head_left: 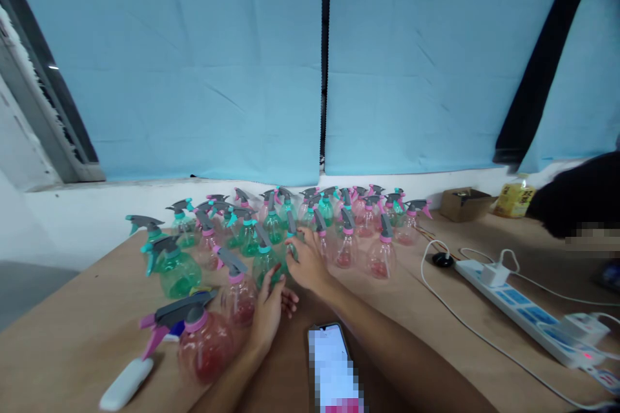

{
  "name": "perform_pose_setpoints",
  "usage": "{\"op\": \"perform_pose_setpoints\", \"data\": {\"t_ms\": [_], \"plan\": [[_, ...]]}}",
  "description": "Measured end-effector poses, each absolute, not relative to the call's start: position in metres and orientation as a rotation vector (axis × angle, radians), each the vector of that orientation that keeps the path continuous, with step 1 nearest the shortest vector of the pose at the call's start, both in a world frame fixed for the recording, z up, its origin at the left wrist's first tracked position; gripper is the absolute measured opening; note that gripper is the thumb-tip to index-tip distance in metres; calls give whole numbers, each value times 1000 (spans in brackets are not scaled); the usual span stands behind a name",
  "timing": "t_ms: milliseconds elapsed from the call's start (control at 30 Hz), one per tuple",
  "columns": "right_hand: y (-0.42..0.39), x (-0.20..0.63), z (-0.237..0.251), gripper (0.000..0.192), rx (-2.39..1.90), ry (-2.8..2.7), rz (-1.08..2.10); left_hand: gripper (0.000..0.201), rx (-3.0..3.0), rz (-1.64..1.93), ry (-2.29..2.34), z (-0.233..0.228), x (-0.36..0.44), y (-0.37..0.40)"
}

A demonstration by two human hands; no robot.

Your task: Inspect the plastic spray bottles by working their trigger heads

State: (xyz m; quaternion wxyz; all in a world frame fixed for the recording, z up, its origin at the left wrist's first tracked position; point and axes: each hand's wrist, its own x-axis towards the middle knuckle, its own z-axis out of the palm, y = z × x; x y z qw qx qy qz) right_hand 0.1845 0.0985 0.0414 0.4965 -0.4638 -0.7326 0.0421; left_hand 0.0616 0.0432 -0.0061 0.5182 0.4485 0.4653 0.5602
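Note:
Many small clear spray bottles with grey triggers stand on a brown table (416,310), some green, some pink. My left hand (269,313) rests against a pink spray bottle (238,297), fingers spread along its side. My right hand (306,262) reaches forward into the group and touches a green spray bottle (289,246) at its neck; whether the fingers close around it is unclear. A larger pink spray bottle (203,342) stands nearest me at the left.
A phone (333,368) lies on the table between my forearms. A white oblong object (126,383) lies front left. A white power strip (527,310) with cables runs along the right. A cardboard box (465,203) and a yellow bottle (514,199) sit at the back right. A dark sleeve (576,197) of another person enters from the right.

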Motion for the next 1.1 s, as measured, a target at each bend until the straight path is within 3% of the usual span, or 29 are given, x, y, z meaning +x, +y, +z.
{"op": "perform_pose_setpoints", "data": {"t_ms": [133, 300, 567, 933, 1100], "plan": [[105, 179, 34, 39, -1158, -1827, 157, 70, 1089, 1290, 1128, -13, 62, 46], [116, 183, 28, 38, -1103, -1887, 238, 56, 1160, 1203, 1149, -16, 65, 44], [79, 227, 22, 41, -933, -2017, 216, 50, 1137, 1250, 1174, -16, 64, 43], [67, 256, -7, 15, -878, -1787, 354, 52, 1237, 1208, 1182, -9, 66, 39], [80, 246, -8, 43, -897, -1471, 500, 53, 1247, 1205, 1162, -14, 64, 41]]}}
